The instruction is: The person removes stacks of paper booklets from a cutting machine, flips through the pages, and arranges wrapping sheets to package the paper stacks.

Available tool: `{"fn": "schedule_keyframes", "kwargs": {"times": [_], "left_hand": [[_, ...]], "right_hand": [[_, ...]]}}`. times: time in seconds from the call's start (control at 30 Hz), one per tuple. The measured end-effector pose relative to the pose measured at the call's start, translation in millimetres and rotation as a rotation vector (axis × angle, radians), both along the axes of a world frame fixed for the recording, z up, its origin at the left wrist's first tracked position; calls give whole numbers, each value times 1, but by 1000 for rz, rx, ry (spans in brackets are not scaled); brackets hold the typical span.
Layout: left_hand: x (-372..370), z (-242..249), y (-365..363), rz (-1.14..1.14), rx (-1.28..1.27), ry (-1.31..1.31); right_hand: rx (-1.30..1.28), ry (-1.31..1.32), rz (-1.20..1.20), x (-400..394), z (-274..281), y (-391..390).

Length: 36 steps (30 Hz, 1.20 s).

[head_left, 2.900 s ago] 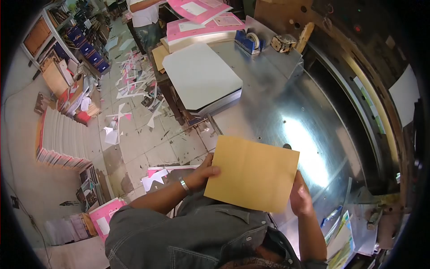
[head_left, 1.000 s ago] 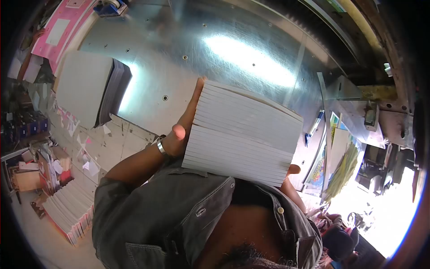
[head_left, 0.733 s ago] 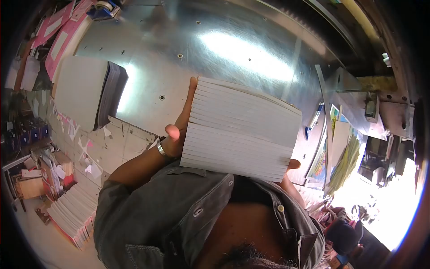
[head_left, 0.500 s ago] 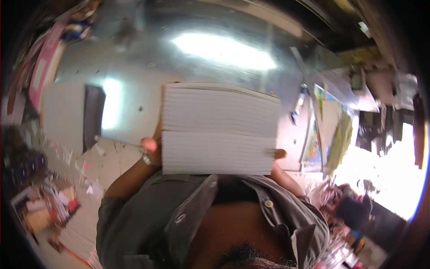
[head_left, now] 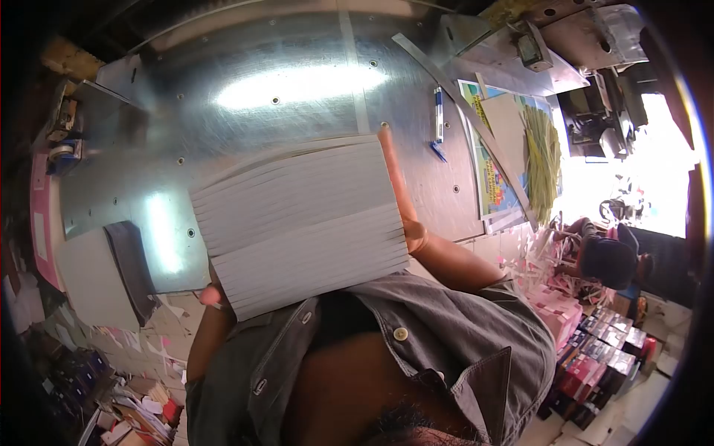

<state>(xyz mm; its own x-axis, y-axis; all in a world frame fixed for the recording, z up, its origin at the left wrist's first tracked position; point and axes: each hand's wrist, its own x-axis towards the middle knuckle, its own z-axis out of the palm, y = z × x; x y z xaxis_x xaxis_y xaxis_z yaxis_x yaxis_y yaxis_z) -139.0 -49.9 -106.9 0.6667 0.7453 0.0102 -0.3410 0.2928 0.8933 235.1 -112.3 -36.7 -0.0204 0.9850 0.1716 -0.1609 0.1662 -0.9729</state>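
A thick stack of white paper (head_left: 297, 215) is held before my chest, its layered edges facing me, over the near part of a metal table. My left hand (head_left: 213, 293) grips its lower left side; the thumb shows, while the other fingers are hidden by the stack. Along the right side lies my right hand (head_left: 405, 201), its fingers stretched up the edge and pressing against it. The stack tilts, with its right side higher in view.
On the metal table (head_left: 260, 134) lie a blue-white pen or cutter (head_left: 439, 115), a long metal ruler (head_left: 468, 119) and a colourful printed sheet (head_left: 491, 175). Greenish strips (head_left: 541, 163) lie at the right. A white board (head_left: 97, 275) is at left. Boxes (head_left: 595, 349) and paper scraps lie below.
The stack has shifted left and tilted, its right side rising. My right hand has moved up along its side, showing more fingers. The view has turned too.
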Motion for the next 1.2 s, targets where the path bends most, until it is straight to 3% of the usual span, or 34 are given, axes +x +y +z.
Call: {"fn": "schedule_keyframes", "kwargs": {"times": [0.1,0.27,0.33,0.4,0.47,0.5,0.57,0.67,1.2], "left_hand": [[9,19,31,-149,285,220],[22,55,59,-239,701,390],[20,64,62,-208,849,452],[20,66,56,-123,993,500],[24,69,52,-46,1058,486],[25,71,52,-45,1058,514],[26,73,50,-41,1052,564],[26,65,54,9,1104,430],[31,72,55,170,1242,392]], "right_hand": [[218,83,126,17,-14,16],[215,-17,322,46,-24,10],[172,-522,553,101,-59,2],[-279,-705,620,121,-67,5],[-680,-484,551,112,-56,-3],[-760,-390,486,108,-50,-5],[-749,-268,406,103,-42,-6],[-697,-215,370,97,-32,1],[-607,-230,332,60,-14,25]]}}
